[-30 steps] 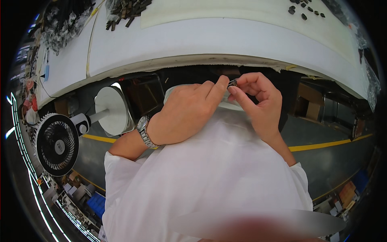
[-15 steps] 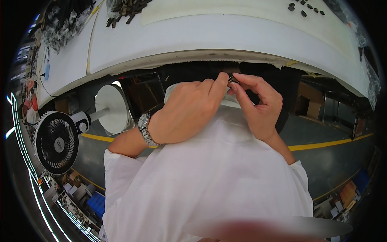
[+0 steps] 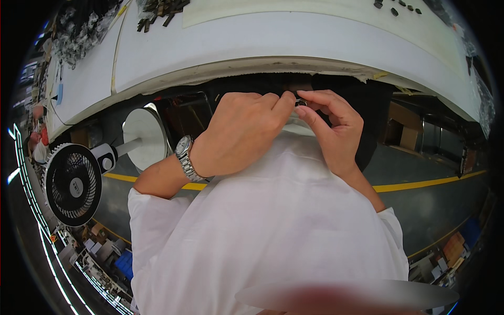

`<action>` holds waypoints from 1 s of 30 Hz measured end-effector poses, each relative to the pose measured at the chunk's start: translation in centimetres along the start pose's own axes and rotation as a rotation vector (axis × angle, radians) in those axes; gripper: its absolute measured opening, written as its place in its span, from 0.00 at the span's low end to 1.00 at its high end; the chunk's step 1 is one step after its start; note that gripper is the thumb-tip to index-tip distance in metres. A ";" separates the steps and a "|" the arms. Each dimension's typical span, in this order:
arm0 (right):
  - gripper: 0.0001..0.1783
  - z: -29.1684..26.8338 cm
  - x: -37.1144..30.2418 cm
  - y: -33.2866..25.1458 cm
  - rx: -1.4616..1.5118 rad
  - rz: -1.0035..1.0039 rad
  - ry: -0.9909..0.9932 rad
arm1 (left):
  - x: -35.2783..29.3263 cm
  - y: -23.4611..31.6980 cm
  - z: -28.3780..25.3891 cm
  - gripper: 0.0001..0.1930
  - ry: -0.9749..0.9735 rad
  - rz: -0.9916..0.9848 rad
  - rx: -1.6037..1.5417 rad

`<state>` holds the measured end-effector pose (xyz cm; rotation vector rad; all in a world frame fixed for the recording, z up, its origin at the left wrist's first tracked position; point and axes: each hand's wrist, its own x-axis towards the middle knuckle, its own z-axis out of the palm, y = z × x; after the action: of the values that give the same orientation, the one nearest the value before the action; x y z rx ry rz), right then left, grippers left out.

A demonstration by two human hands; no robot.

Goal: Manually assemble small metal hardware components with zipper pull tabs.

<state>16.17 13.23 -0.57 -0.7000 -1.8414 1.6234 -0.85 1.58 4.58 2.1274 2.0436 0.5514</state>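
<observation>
Both hands meet in front of my body, just off the near edge of the white worktable [image 3: 236,44]. Between their fingertips is a small, shiny dark metal piece [image 3: 300,103]; its exact kind is too small to make out. My right hand [image 3: 338,128] pinches it between thumb and forefinger. My left hand [image 3: 241,134], with a metal-band watch [image 3: 185,157] on its wrist, shows its back; its fingers are closed against the piece's left side. The left thumb and most of its grip are hidden.
Several small dark pieces [image 3: 394,11] lie at the table's far right, and dark flat strips [image 3: 160,9] at its far left, near black items in clear plastic [image 3: 86,39]. A fan [image 3: 74,185] stands to my left. A cardboard box [image 3: 403,126] sits under the table's right side.
The table has shifted slightly upward in view. Both hands are a little higher and further left, and the metal piece between the fingertips shows at a different angle.
</observation>
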 end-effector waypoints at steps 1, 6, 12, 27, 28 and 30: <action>0.15 0.0 0.1 -0.1 -0.002 0.001 0.001 | 0.0 0.1 -0.2 0.22 -0.029 -0.009 0.014; 0.16 0.1 -0.2 0.7 -0.433 -0.423 -0.029 | -0.1 -0.5 -0.7 0.20 -0.102 -0.002 0.016; 0.20 -0.1 -1.4 -2.5 -0.024 0.046 -0.195 | 0.1 -1.9 -2.4 0.06 -0.189 0.022 -0.351; 0.11 -2.2 -0.1 2.1 0.963 0.621 -0.687 | -3.2 -2.4 1.9 0.13 -0.500 -0.473 -1.652; 0.11 -2.2 -0.1 2.1 0.963 0.619 -0.686 | -3.3 -2.3 1.9 0.13 -0.502 -0.471 -1.651; 0.10 -2.3 -0.2 2.1 0.840 0.645 -0.640 | -3.3 -2.2 1.9 0.12 -0.344 -0.452 -1.453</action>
<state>17.95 14.89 -2.48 -0.4086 -1.0729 3.0346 -2.29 -1.22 1.50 0.7855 1.1243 1.0229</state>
